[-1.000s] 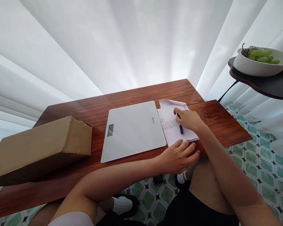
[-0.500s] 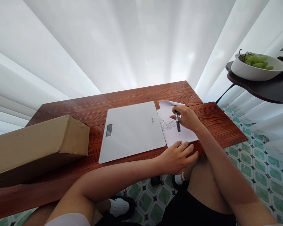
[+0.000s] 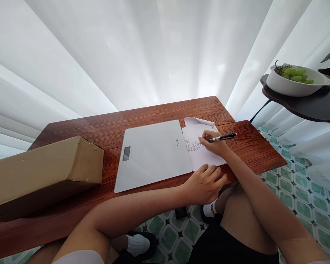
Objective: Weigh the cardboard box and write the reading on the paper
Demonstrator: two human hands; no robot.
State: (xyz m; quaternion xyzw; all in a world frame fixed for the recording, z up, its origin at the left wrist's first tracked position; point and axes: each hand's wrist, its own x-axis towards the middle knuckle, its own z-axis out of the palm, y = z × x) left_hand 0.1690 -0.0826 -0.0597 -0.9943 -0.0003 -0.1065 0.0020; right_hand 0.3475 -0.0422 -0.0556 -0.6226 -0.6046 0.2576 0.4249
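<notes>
My right hand (image 3: 215, 145) grips a black pen (image 3: 222, 137) in writing position, its tip down on a white sheet of paper (image 3: 199, 156) with handwritten lines. The pen's barrel points out to the right. My left hand (image 3: 205, 183) lies flat with fingers spread on the near edge of the paper and the wooden table (image 3: 154, 110), holding nothing. Just left of the paper lies a flat white digital scale (image 3: 152, 154) with a small display at its left end.
A brown cardboard box (image 3: 41, 174) lies on the table's left part. To the right a dark side table (image 3: 305, 104) carries a white bowl of green grapes (image 3: 297, 79). White curtains hang behind. Green patterned floor tiles show below.
My right hand picked the pen up off the paper, turned it, and now holds it tip-down on the sheet. My left hand stayed in place. The view shifted slightly.
</notes>
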